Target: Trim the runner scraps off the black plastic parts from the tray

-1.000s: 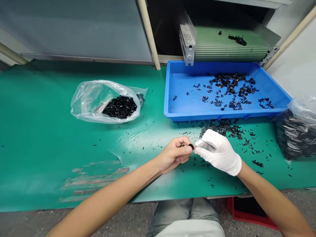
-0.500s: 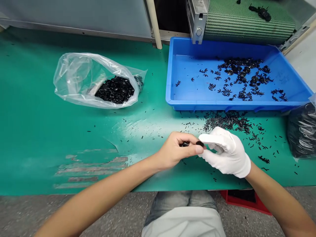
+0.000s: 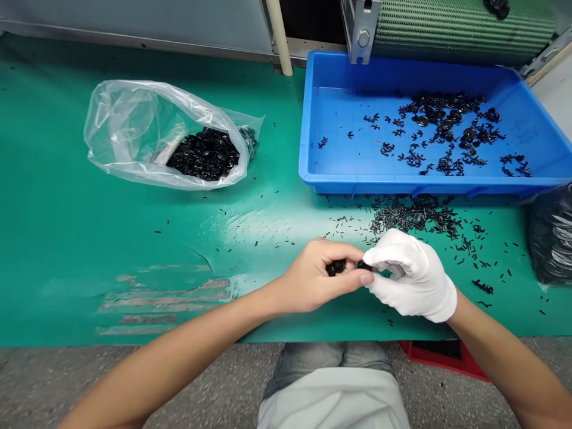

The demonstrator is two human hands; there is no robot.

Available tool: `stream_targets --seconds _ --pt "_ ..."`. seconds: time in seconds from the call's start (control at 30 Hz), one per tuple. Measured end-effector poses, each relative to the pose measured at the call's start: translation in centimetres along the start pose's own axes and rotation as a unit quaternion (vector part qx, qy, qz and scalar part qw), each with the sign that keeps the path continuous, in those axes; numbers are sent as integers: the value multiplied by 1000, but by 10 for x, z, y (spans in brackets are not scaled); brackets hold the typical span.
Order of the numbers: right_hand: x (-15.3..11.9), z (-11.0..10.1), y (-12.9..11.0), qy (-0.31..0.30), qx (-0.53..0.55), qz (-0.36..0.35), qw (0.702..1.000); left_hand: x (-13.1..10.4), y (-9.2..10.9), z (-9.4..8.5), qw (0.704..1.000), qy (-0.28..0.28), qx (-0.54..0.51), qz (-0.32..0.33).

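Note:
My bare left hand [image 3: 315, 275] is closed, with several small black round parts [image 3: 336, 267] in its palm and curled fingers. Between its thumb and forefinger sits another small black round part [image 3: 364, 266]. My right hand [image 3: 409, 274], in a white glove, meets it there, its thumb and fingertips pinched at that same part. Exactly how the gloved fingertips grip it is partly hidden. Behind the glove lies a heap of thin black plastic stubs [image 3: 415, 217] on the green table mat [image 3: 147, 238].
A blue tray [image 3: 357, 183] with black parts and sprue pieces stands behind my hands. An open clear bag [image 3: 129, 170] of black parts lies back left, another filled bag [image 3: 552, 238] at the right edge. Beyond the tray is a green conveyor belt [image 3: 447, 30]. A red bin [image 3: 469, 364] sits below.
The black part at my fingertips has turned and is now more covered by the fingers. My hands stay together in nearly the same place. The view has shifted slightly.

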State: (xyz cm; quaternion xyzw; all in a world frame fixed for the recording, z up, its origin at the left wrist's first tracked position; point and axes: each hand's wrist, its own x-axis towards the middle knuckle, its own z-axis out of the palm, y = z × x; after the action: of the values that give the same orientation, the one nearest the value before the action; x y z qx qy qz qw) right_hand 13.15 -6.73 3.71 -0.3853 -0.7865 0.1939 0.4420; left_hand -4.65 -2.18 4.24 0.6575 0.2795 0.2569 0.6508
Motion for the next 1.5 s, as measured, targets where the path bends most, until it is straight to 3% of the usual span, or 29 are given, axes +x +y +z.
stream_targets --seconds 0.17,0.23,0.33,0.47,0.57,0.73,0.97,1.1,1.17,1.23,1.33,1.5 --pt "-1 -2 -2 -42 32 -1 999 0 -1 -4 998 -43 39 18" --pt "-1 -6 -3 -45 59 25 997 1 -1 -5 999 -33 19 6" --pt "-1 -14 -5 -17 64 67 996 2 1 -5 999 38 -7 4" --pt "-2 -18 -3 -27 -120 -13 992 2 4 -4 990 125 -6 69" --pt "-3 -15 -1 -37 -229 -57 971 1 3 -4 983 147 11 108" --pt "-7 -8 -2 -21 -328 -59 943 -1 -1 -2 974 175 62 129" --pt "-12 17 -11 55 -400 4 915 -7 -13 18 902 348 169 192" --pt "-9 30 -11 118 -269 62 954 -4 -16 25 893 369 179 186" --pt "-4 31 -9 108 -130 118 979 0 -18 24 906 364 143 162" --pt "1 31 -9 72 37 185 979 4 -20 23 925 350 78 125" --pt "5 26 -7 39 260 272 926 9 -22 21 944 320 -45 64" --pt "5 9 -2 -80 511 377 768 13 -13 21 944 244 -221 -4"
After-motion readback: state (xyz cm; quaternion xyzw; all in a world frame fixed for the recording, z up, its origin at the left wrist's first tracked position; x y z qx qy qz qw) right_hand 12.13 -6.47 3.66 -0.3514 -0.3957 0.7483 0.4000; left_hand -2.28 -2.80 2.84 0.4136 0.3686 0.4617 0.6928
